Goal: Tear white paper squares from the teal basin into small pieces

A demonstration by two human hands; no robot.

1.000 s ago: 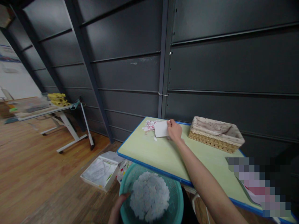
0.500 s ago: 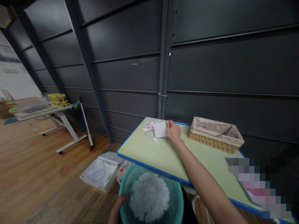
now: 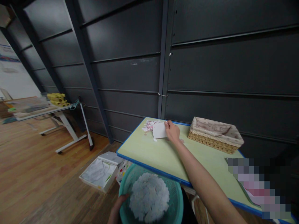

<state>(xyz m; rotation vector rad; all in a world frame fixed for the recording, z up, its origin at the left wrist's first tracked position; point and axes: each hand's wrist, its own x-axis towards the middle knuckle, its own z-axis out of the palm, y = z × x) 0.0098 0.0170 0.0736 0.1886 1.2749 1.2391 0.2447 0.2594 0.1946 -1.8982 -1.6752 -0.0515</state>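
My right hand (image 3: pixel 173 132) reaches across the pale green table (image 3: pixel 163 155) and is closed on a white card (image 3: pixel 159 130), held upright on the tabletop. Just beyond the card lies a small heap of pink and white paper scraps (image 3: pixel 149 125) near the table's far left corner. My left hand (image 3: pixel 117 205) grips the near left rim of a teal plastic basin (image 3: pixel 176 199), held below the table's front edge. The basin is heaped with white paper scraps (image 3: pixel 149 196).
A woven basket (image 3: pixel 215 134) with a cloth lining stands at the back right of the table. A dark panelled wall rises right behind. On the wooden floor to the left lie a white box (image 3: pixel 99 174) and, farther off, another table (image 3: pixel 44 109) with yellow items.
My right hand and the white card have slid slightly left toward the scrap heap. The basin and my left hand have stayed in place.
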